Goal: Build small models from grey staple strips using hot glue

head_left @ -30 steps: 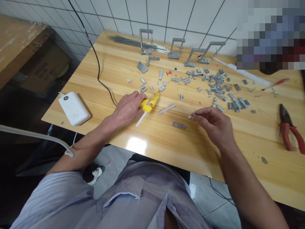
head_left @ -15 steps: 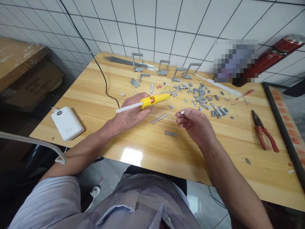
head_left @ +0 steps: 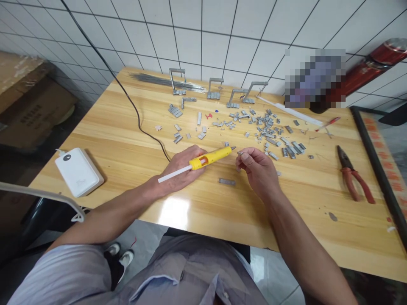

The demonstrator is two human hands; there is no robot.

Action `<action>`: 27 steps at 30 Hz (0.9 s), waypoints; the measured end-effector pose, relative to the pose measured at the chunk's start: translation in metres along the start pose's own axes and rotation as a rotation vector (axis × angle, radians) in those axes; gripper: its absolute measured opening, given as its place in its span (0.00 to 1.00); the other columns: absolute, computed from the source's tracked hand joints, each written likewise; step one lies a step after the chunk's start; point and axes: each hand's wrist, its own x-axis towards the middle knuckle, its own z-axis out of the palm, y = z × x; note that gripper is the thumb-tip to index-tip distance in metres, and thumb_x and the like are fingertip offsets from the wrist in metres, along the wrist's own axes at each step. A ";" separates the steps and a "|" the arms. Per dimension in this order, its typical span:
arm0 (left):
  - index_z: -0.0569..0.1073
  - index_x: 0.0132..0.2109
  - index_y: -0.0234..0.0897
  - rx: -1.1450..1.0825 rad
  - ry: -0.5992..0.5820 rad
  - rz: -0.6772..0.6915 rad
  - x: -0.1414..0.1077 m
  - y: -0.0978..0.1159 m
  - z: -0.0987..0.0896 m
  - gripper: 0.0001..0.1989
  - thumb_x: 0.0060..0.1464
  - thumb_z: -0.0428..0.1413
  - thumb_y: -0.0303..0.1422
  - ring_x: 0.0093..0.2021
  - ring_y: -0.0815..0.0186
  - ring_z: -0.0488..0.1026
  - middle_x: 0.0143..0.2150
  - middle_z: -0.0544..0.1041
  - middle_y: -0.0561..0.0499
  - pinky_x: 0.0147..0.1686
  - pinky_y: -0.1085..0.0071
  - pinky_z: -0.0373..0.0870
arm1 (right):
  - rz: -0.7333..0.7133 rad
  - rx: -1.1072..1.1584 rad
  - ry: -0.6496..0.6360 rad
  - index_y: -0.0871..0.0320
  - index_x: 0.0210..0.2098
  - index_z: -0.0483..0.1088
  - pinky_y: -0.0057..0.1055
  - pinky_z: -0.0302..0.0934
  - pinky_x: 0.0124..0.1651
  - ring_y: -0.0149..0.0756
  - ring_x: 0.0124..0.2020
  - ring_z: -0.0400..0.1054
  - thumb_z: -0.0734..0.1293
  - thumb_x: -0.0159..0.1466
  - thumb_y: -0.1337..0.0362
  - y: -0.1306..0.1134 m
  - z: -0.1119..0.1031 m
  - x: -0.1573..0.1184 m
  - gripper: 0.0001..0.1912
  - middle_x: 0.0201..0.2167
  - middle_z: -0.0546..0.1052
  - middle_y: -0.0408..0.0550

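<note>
My left hand (head_left: pixel 186 169) is wrapped round a yellow glue gun (head_left: pixel 214 157), and a white glue stick (head_left: pixel 174 173) sticks out of its rear. The gun's metal tip points right, close to the fingers of my right hand (head_left: pixel 260 169). Between thumb and forefinger my right hand pinches a small grey piece (head_left: pixel 241 153). Below and between the hands a flat grey strip (head_left: pixel 227 181) lies on the wooden table (head_left: pixel 203 212). Many small grey pieces (head_left: pixel 269 127) are scattered beyond my right hand.
Grey frames (head_left: pixel 215 89) stand at the back near thin rods (head_left: pixel 159 80). Pliers (head_left: pixel 352 173) lie at the right, and a red flask (head_left: pixel 365 76) is behind them. A white power bank (head_left: pixel 79 171) and a black cable (head_left: pixel 138 114) are at the left.
The glue gun and my left hand have moved nearer the front edge and right, so the tip is by my right fingers. The strip formerly between my hands is no longer visible there.
</note>
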 end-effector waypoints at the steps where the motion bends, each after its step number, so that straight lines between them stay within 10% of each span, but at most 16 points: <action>1: 0.72 0.47 0.40 -0.002 -0.002 0.016 -0.001 -0.001 0.002 0.05 0.70 0.54 0.35 0.37 0.67 0.74 0.38 0.75 0.52 0.37 0.71 0.69 | -0.009 -0.018 -0.001 0.53 0.33 0.76 0.30 0.61 0.34 0.30 0.27 0.67 0.79 0.58 0.49 0.001 -0.001 -0.001 0.16 0.25 0.76 0.39; 27: 0.72 0.47 0.34 0.056 0.037 0.266 0.003 -0.004 0.006 0.03 0.71 0.54 0.29 0.35 0.63 0.74 0.36 0.77 0.45 0.35 0.67 0.70 | -0.122 -0.143 0.103 0.54 0.33 0.77 0.30 0.61 0.34 0.30 0.27 0.65 0.77 0.59 0.47 0.003 0.003 -0.008 0.17 0.25 0.75 0.40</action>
